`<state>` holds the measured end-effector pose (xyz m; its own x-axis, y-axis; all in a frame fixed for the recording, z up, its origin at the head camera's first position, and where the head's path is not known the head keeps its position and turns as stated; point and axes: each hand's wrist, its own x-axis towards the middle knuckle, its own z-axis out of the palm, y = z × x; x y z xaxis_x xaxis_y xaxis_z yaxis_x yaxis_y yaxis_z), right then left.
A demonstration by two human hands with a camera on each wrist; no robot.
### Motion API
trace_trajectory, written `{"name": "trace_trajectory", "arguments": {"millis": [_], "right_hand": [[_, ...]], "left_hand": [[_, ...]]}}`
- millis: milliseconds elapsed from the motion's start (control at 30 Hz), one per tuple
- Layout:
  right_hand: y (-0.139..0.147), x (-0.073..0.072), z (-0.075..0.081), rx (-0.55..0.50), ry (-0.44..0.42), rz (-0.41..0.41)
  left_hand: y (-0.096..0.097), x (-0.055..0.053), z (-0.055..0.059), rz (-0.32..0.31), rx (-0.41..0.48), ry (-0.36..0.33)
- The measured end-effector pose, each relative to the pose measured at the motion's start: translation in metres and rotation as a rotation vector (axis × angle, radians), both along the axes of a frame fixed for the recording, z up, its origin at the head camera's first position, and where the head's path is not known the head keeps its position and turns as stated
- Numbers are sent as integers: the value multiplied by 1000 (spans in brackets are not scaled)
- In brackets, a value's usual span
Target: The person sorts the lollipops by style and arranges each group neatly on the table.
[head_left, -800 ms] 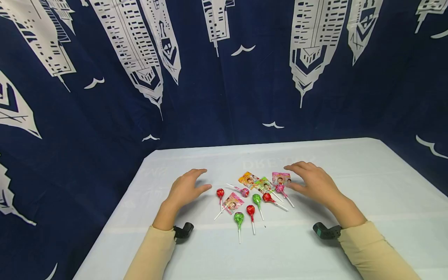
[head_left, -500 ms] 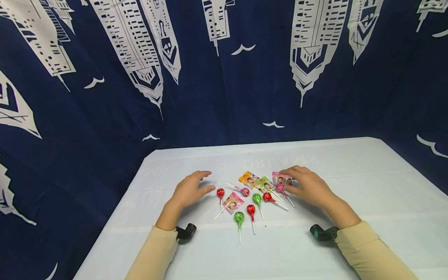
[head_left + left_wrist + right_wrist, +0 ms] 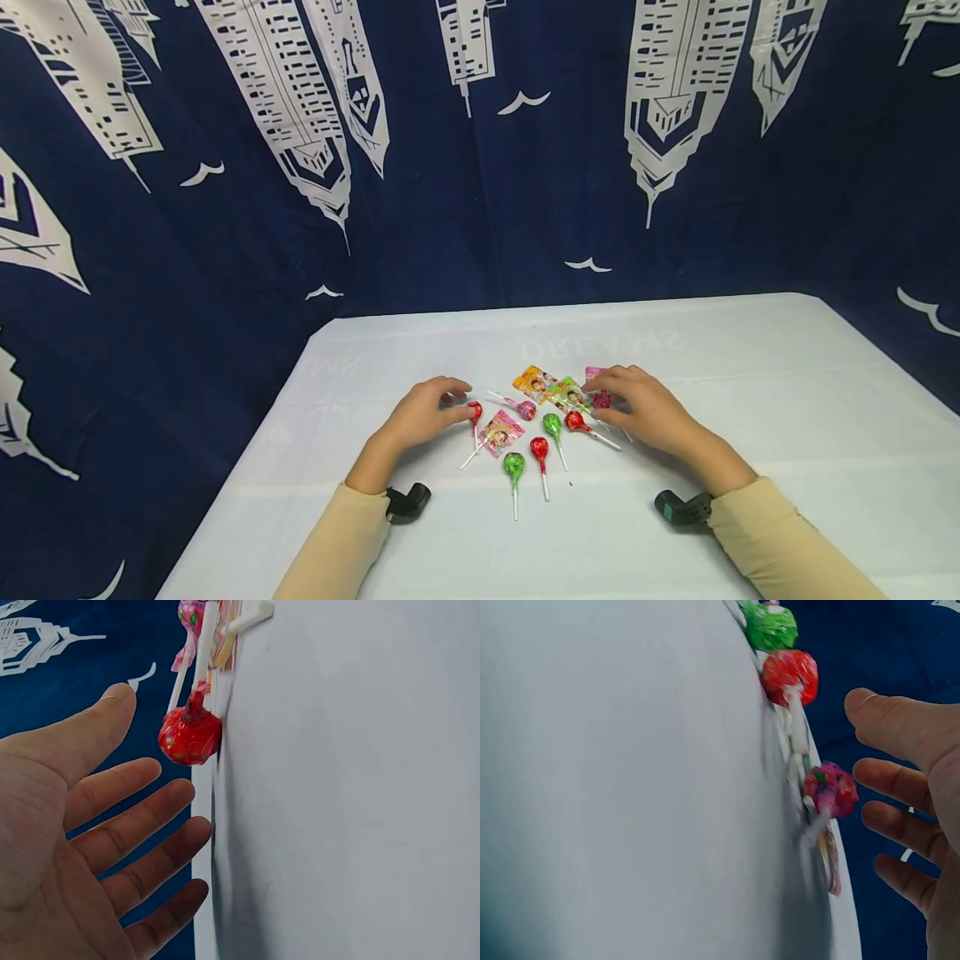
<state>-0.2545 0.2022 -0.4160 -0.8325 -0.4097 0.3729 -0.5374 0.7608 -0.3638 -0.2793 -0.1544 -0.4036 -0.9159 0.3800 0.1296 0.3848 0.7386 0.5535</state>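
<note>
In the head view my left hand (image 3: 426,423) hovers at the left edge of a spread of candy, its thumb overlapping a red lollipop (image 3: 475,409). The left wrist view shows the same red lollipop (image 3: 190,736) just beyond spread, loosely bent fingers that hold nothing. Over the right side of the spread, my right hand (image 3: 651,417) partly covers a pink lollipop (image 3: 602,400) and a pink candy packet (image 3: 592,372). Its relaxed fingers are bare in the right wrist view, with the pink lollipop (image 3: 831,790) close to the fingertips and a red lollipop (image 3: 790,677) farther off.
Between the hands lie a green lollipop (image 3: 552,424), a red lollipop (image 3: 539,448) and another green lollipop (image 3: 513,465). An orange packet (image 3: 533,383), a green packet (image 3: 567,394) and a pink packet (image 3: 501,433) lie among them on the white-covered table (image 3: 450,550). A dark blue printed cloth (image 3: 480,208) hangs behind.
Both hands have moved inward and lower toward the candy: the left rightward to the red lollipop, the right leftward over the pink one. The lollipops and packets have stayed in place.
</note>
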Motion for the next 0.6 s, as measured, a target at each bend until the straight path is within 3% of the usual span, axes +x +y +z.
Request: {"name": "trace_trajectory", "arguments": {"millis": [233, 467, 600], "right_hand": [[-11, 2, -5, -68, -13, 7], [-16, 3, -12, -143, -41, 66], [-16, 1, -17, -156, -15, 90]], "left_hand": [[1, -2, -4, -19, 18, 0], [2, -4, -7, -24, 17, -1], [2, -4, -9, -24, 33, -5]]}}
